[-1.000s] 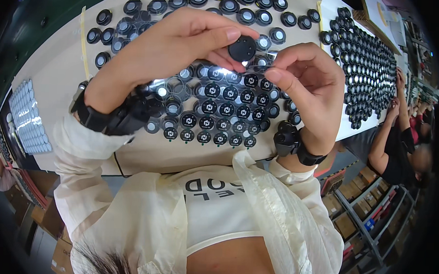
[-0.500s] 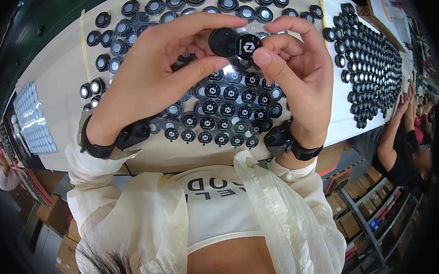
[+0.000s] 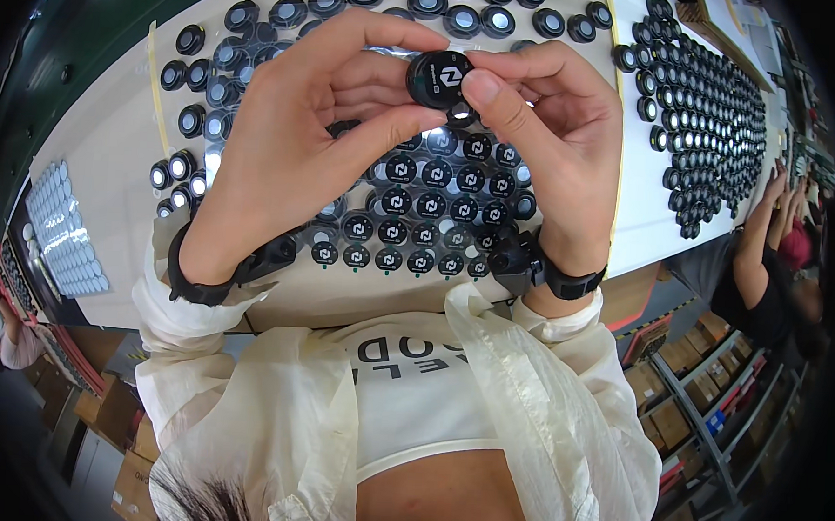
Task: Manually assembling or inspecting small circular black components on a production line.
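Observation:
Above the table, my left hand [image 3: 292,143] grips a round black puck-shaped housing [image 3: 418,85] by its rim, between thumb and fingertips. My right hand [image 3: 567,141] pinches the edge of a round black label [image 3: 451,74] with a white emblem. The label lies over the housing's face; whether it is fully stuck down I cannot tell. Below my hands, rows of similar black emblem labels [image 3: 431,205] cover a clear sheet, with small green tabs along the near edge. Both wrists carry black straps with a small device.
Black round housings with pale centres [image 3: 428,3] stand along the table's far side. Many more crowd a white surface [image 3: 637,237] to the right. A sheet of pale round pieces [image 3: 65,226] lies at far left. Another person's arm [image 3: 753,247] shows at the right, near shelves of boxes.
My right hand has moved the label leftward, from beside the housing to over its face. My left hand has turned the housing slightly and still grips it.

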Action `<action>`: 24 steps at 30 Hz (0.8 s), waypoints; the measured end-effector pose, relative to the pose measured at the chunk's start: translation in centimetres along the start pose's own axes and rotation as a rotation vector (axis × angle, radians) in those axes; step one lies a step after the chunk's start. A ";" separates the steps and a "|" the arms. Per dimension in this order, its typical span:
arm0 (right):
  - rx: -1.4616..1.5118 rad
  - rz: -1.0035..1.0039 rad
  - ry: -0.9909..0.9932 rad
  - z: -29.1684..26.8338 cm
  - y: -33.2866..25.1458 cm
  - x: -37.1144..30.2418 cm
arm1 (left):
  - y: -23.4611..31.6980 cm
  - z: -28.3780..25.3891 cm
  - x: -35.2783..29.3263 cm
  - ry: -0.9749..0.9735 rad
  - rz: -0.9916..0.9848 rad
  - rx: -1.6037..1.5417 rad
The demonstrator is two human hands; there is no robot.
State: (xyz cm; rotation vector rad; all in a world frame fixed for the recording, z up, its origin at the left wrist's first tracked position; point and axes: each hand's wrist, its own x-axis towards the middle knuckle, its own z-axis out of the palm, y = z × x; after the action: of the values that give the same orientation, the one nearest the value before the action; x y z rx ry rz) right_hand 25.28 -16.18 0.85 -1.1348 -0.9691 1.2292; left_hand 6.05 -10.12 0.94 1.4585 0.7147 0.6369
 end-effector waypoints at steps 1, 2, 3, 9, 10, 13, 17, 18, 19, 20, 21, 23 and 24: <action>-0.012 -0.009 0.002 0.0 0.0 0.0 | 0.0 0.0 0.0 0.005 -0.009 0.006; -0.011 -0.008 0.002 0.0 0.0 0.0 | 0.0 0.0 0.0 0.011 -0.019 0.013; -0.002 -0.002 0.002 0.0 0.0 0.0 | 0.0 0.0 0.0 0.012 -0.019 0.013; 0.007 -0.013 0.017 0.1 0.4 0.0 | 0.0 0.1 0.0 0.016 -0.006 0.022; 0.003 -0.023 0.024 0.1 0.4 0.0 | 0.0 0.1 0.0 0.017 -0.009 0.030; -0.072 -0.012 -0.006 0.0 0.3 -0.1 | -0.1 0.2 0.0 0.027 -0.010 0.024; -0.091 -0.029 0.035 0.3 0.5 0.0 | -0.2 0.5 -0.1 0.063 0.021 0.079; -0.106 -0.051 0.053 0.4 0.7 0.0 | -0.3 0.7 -0.1 0.064 0.020 0.079; -0.121 -0.073 0.071 0.4 0.8 0.0 | -0.4 0.8 0.0 0.085 0.040 0.095; -0.120 -0.072 0.071 0.5 0.8 0.0 | -0.5 0.9 0.0 0.105 0.061 0.110; -0.197 -0.085 0.094 0.6 0.9 -0.1 | -0.5 0.9 0.1 0.105 0.060 0.111; -0.275 -0.099 0.118 0.8 1.3 -0.1 | -0.4 0.8 0.2 0.097 0.074 0.222; -0.332 -0.162 0.152 0.9 1.6 -0.2 | -0.5 0.8 0.3 0.095 0.074 0.222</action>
State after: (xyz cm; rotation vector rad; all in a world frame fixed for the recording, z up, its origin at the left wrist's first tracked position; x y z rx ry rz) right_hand 24.05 -16.28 -0.54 -1.3575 -1.1513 0.8581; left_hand 6.82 -10.38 0.40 1.6741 0.8294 0.7048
